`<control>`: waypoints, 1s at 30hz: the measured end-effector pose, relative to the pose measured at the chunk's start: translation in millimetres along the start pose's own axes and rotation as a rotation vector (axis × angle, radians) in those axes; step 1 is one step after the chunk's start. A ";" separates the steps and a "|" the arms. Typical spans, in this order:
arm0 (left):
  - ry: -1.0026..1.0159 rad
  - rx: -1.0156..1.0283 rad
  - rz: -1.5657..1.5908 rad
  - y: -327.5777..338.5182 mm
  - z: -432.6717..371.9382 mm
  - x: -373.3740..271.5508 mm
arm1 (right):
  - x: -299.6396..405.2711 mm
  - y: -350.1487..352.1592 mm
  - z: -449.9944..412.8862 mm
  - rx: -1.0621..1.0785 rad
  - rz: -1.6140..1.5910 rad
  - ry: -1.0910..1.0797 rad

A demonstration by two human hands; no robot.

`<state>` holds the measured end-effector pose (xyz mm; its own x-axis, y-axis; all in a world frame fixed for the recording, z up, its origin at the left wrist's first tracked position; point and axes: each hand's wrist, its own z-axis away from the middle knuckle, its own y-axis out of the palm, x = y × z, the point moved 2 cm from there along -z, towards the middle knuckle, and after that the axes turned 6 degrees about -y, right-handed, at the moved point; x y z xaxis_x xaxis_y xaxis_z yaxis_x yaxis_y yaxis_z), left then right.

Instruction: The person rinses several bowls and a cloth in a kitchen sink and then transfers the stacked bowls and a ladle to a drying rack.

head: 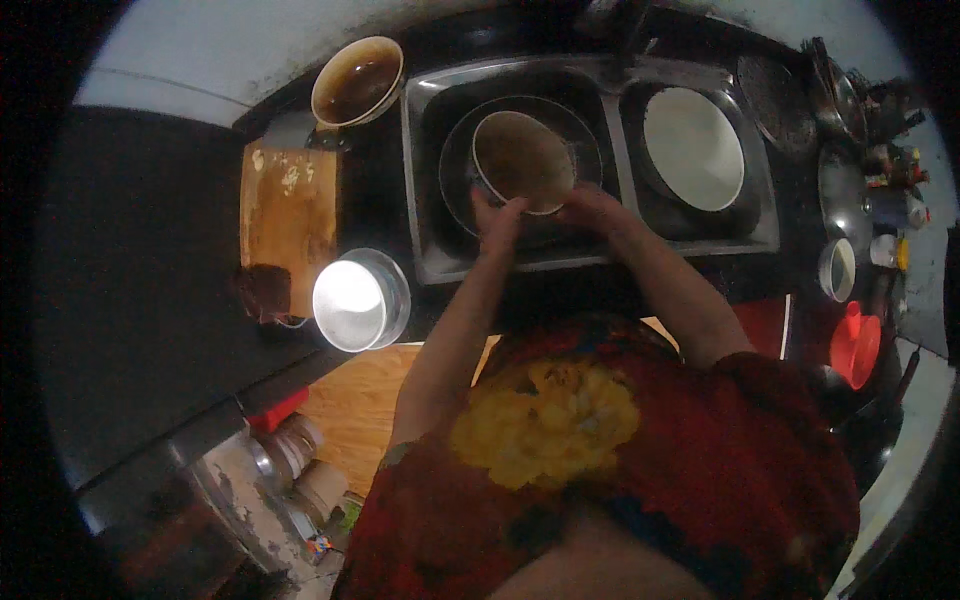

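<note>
Both of my hands hold a pale-rimmed bowl [523, 161] tilted over the left basin of a double metal sink [411, 180]. My left hand [499, 223] grips its lower left rim, and my right hand [592, 208] is at its lower right edge. Beneath the bowl, a larger round basin or pan [457, 142] sits in the sink; its contents cannot be made out. In the right basin of the sink rests a large white bowl [694, 148], tilted. The fingers under the held bowl are partly hidden.
Left of the sink stand a bowl of brown liquid [358, 82], a wooden cutting board [292, 217] with light scraps, and a white container [350, 305]. Pans [776, 105], jars [885, 250], a small white bowl [837, 270] and a red plastic item [855, 345] lie to the right.
</note>
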<state>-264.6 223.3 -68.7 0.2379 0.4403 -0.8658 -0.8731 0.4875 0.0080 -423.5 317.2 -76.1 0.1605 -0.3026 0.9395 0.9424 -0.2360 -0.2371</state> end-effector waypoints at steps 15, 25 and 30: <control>-0.437 0.427 0.461 6.7 46.1 -45.9 | 50.1 47.9 -29.0 -0.254 1.020 -0.604; -0.385 0.529 0.460 7.8 48.2 -40.5 | -45.9 26.9 -62.0 0.223 0.546 -0.444; -0.412 0.494 0.437 0.2 35.5 -37.7 | 36.6 59.2 -19.5 0.184 0.459 -0.695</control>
<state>-258.6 233.5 -18.2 0.1393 0.8673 -0.4779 -0.6563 0.4422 0.6113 -367.5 274.1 -60.6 0.6254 0.3180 0.7126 0.7628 -0.0564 -0.6442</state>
